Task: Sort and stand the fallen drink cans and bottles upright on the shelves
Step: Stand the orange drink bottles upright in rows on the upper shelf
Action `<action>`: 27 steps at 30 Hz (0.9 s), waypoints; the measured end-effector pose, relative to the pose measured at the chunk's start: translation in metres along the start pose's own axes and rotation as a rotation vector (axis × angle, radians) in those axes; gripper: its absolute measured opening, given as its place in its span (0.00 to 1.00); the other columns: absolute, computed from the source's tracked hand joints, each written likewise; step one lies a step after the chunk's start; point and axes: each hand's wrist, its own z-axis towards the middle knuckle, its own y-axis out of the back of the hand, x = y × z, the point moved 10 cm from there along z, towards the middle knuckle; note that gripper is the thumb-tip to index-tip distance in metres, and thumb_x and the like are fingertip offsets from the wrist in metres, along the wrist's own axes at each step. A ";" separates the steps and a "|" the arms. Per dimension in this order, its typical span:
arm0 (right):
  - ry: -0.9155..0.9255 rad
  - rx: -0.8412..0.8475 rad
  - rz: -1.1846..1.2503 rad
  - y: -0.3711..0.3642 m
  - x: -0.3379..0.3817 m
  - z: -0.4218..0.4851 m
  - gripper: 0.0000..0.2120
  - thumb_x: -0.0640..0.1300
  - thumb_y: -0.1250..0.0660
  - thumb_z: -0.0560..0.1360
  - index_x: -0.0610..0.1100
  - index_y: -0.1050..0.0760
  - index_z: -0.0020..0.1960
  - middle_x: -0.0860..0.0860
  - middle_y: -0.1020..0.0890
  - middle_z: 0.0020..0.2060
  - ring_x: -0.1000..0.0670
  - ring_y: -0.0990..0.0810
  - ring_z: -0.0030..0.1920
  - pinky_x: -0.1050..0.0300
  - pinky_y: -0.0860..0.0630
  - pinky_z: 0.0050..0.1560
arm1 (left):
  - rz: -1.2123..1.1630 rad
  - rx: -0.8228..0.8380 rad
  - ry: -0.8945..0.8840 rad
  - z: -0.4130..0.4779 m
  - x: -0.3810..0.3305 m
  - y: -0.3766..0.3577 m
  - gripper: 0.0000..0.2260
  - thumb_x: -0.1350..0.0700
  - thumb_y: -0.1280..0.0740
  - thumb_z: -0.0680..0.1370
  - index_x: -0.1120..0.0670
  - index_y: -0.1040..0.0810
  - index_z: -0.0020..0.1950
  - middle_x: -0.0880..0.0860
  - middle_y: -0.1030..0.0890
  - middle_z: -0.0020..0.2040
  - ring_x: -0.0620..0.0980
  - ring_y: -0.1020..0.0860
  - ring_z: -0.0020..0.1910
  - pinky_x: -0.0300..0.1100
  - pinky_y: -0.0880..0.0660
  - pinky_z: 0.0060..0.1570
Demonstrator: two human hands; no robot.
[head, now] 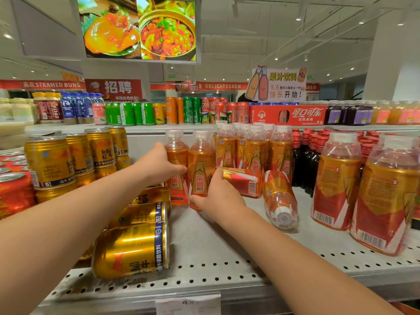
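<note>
Fallen gold cans (131, 248) lie sideways at the shelf (216, 253) front. Left hand (159, 164) grips one upright orange bottle (176, 164); right hand (218, 196) grips its neighbour (201, 162). Two more bottles (279, 198) lie toppled beside them.

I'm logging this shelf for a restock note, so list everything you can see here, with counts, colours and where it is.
Fallen gold cans: three, on their sides, shelf front left.
Stacked gold cans: several, upright, left.
Red cans: several, far left.
Upright orange bottles: a cluster, white caps, centre back.
Fallen orange bottles: two, lying centre right.
Large orange bottles: two, upright, right.
Dark bottles: many, red caps, right back.
Mixed cans: green, orange, red, upper shelf.
Shelf: grey, perforated.
Left hand: on one upright orange bottle.
Right hand: on the neighbouring bottle.
</note>
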 end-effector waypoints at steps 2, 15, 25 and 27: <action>-0.013 0.036 -0.029 0.001 0.003 0.000 0.48 0.55 0.28 0.75 0.43 0.56 0.81 0.45 0.25 0.68 0.42 0.22 0.64 0.43 0.21 0.61 | 0.034 0.003 0.023 -0.005 0.000 0.003 0.26 0.46 0.26 0.77 0.53 0.34 0.68 0.48 0.22 0.46 0.43 0.23 0.39 0.36 0.28 0.27; 0.198 -0.253 -0.156 0.117 -0.060 -0.115 0.26 0.64 0.40 0.78 0.57 0.37 0.73 0.59 0.31 0.66 0.56 0.32 0.66 0.58 0.31 0.61 | 0.734 0.053 -0.987 -0.109 -0.163 -0.077 0.24 0.55 0.34 0.81 0.47 0.35 0.76 0.51 0.29 0.69 0.52 0.23 0.61 0.48 0.20 0.54; 0.217 -0.233 -0.045 0.108 -0.114 -0.109 0.28 0.58 0.36 0.79 0.56 0.41 0.76 0.59 0.31 0.65 0.62 0.33 0.59 0.66 0.34 0.55 | 0.588 0.264 -0.816 -0.092 -0.165 -0.172 0.43 0.57 0.28 0.77 0.40 0.51 0.82 0.51 0.40 0.79 0.55 0.21 0.57 0.49 0.18 0.50; 0.185 -0.187 0.001 0.102 -0.126 -0.104 0.31 0.56 0.35 0.79 0.56 0.44 0.78 0.57 0.33 0.70 0.59 0.29 0.64 0.65 0.30 0.56 | 0.558 0.215 -0.823 -0.096 -0.161 -0.173 0.45 0.56 0.26 0.76 0.36 0.53 0.81 0.49 0.45 0.82 0.54 0.20 0.57 0.46 0.18 0.49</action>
